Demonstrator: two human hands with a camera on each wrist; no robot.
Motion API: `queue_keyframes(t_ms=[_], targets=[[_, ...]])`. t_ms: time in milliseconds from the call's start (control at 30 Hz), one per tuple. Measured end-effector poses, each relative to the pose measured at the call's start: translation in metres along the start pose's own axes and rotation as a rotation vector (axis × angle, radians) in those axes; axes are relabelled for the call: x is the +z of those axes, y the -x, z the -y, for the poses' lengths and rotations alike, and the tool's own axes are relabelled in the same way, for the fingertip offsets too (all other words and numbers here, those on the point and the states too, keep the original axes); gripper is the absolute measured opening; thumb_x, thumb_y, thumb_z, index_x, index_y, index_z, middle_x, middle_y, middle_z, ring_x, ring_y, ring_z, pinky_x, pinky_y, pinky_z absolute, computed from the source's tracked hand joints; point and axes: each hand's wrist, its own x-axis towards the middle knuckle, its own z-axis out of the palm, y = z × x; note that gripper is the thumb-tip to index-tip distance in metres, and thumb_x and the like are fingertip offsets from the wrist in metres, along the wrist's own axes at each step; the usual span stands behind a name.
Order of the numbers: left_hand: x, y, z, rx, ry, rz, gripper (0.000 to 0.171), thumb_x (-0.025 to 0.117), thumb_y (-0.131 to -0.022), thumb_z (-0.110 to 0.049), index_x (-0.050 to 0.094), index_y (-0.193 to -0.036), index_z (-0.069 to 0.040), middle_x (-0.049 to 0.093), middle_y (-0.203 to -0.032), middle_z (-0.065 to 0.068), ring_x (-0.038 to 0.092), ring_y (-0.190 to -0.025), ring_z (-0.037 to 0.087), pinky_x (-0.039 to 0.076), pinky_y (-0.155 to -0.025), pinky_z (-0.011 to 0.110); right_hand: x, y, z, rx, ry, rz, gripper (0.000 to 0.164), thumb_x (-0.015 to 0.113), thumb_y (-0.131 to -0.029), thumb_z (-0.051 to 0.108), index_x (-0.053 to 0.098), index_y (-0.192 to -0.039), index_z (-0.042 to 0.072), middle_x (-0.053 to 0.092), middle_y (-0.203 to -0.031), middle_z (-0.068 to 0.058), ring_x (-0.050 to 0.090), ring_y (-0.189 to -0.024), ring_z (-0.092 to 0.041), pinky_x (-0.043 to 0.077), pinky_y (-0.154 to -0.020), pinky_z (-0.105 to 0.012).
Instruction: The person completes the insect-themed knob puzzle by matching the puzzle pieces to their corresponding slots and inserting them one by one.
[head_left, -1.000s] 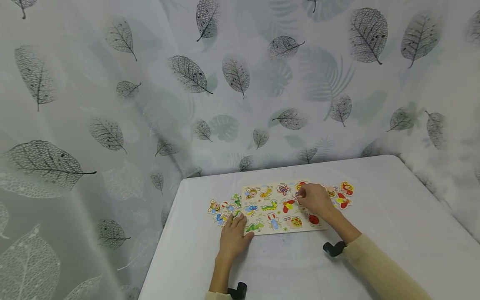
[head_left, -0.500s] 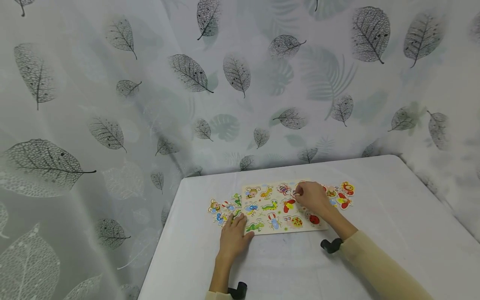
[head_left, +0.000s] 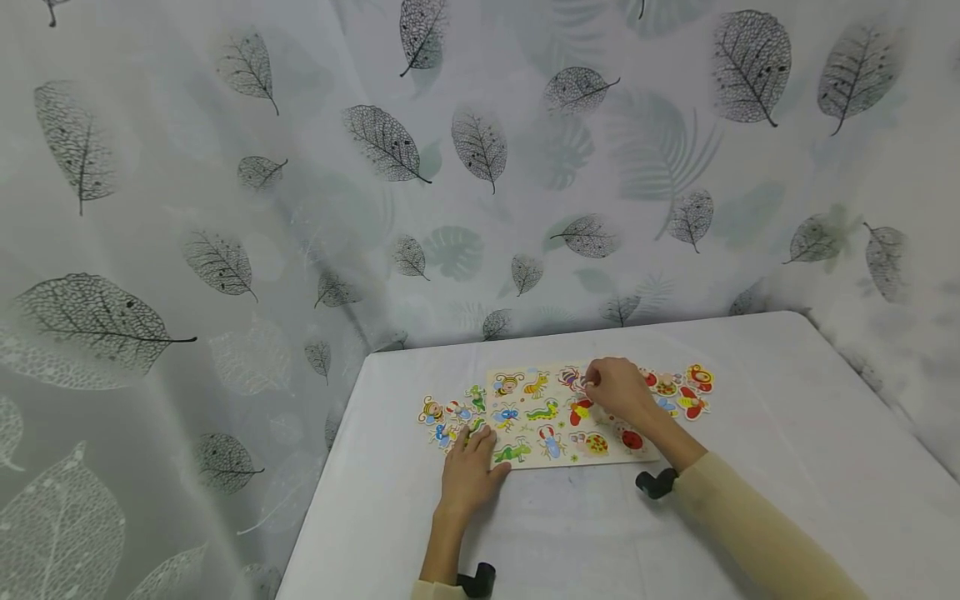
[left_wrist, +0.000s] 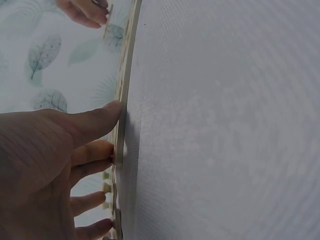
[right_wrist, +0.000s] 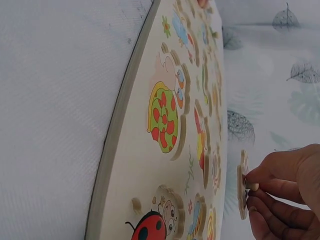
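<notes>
A wooden insect puzzle board (head_left: pixel 564 423) with cut-out shapes lies on the table. My right hand (head_left: pixel 621 390) is above its upper right part. In the right wrist view, the right fingers (right_wrist: pixel 280 175) pinch the small peg of a wooden puzzle piece (right_wrist: pixel 242 185), held edge-on above the board, so its picture is hidden. My left hand (head_left: pixel 468 468) lies at the board's lower left corner. Its thumb touches the board's edge (left_wrist: pixel 125 75) in the left wrist view, while the other fingers rest spread on loose pieces beside it.
Loose insect pieces (head_left: pixel 431 410) lie left of the board, partly under the left hand. More loose pieces (head_left: pixel 692 403) lie to its right, by the right hand. A white cloth covers the table (head_left: pixel 570 533); a leaf-print curtain (head_left: pixel 480 167) stands behind and at the sides.
My right hand has shifted a little left and up across the board with the pinched puzzle piece. The left hand keeps its place at the corner.
</notes>
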Motion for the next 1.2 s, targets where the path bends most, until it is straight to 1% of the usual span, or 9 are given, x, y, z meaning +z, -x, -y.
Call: queue_keyframes(t_ms=[333, 500, 733, 933, 1200], targets=[[-0.001, 0.000, 0.002, 0.012, 0.010, -0.010, 0.064, 0.077, -0.094, -0.039, 0.060, -0.145, -0.005, 0.055, -0.154, 0.010, 0.038, -0.150, 0.042, 0.037, -0.117, 0.061, 0.009, -0.012, 0.002, 0.022, 0.011, 0.024, 0.008, 0.079, -0.088, 0.014, 0.075, -0.093, 0.009, 0.068, -0.083, -0.002, 0.058, -0.073, -0.020, 0.054, -0.067, -0.036], [0.000, -0.001, 0.004, 0.012, 0.004, -0.010, 0.064, 0.077, -0.093, -0.039, 0.061, -0.145, -0.006, 0.055, -0.154, 0.009, 0.038, -0.150, 0.042, 0.037, -0.117, 0.061, 0.013, -0.019, 0.002, 0.007, 0.019, 0.016, 0.005, 0.078, -0.088, 0.013, 0.075, -0.090, 0.010, 0.067, -0.081, -0.002, 0.058, -0.072, -0.020, 0.053, -0.065, -0.035], [0.001, 0.000, 0.003, 0.037, 0.009, -0.042, 0.064, 0.078, -0.092, -0.040, 0.062, -0.142, -0.005, 0.058, -0.151, 0.011, 0.041, -0.147, 0.044, 0.040, -0.114, 0.063, 0.018, -0.026, 0.001, -0.014, 0.006, 0.018, 0.006, 0.077, -0.088, 0.014, 0.076, -0.092, 0.009, 0.068, -0.083, -0.003, 0.058, -0.070, -0.019, 0.053, -0.063, -0.033], [-0.001, 0.000, 0.001, 0.032, 0.036, -0.032, 0.061, 0.078, -0.092, -0.037, 0.063, -0.142, -0.004, 0.058, -0.151, 0.012, 0.040, -0.147, 0.045, 0.040, -0.113, 0.065, 0.019, -0.028, -0.002, -0.030, -0.015, 0.021, 0.006, 0.076, -0.089, 0.012, 0.076, -0.093, 0.007, 0.071, -0.084, -0.004, 0.060, -0.068, -0.018, 0.054, -0.061, -0.033], [-0.001, -0.001, 0.001, 0.017, 0.024, -0.014, 0.062, 0.078, -0.093, -0.038, 0.062, -0.143, -0.005, 0.057, -0.152, 0.011, 0.038, -0.149, 0.043, 0.040, -0.114, 0.064, 0.023, -0.033, -0.004, -0.028, -0.007, 0.030, 0.005, 0.074, -0.089, 0.010, 0.076, -0.092, 0.007, 0.069, -0.082, -0.003, 0.058, -0.068, -0.018, 0.053, -0.060, -0.031]])
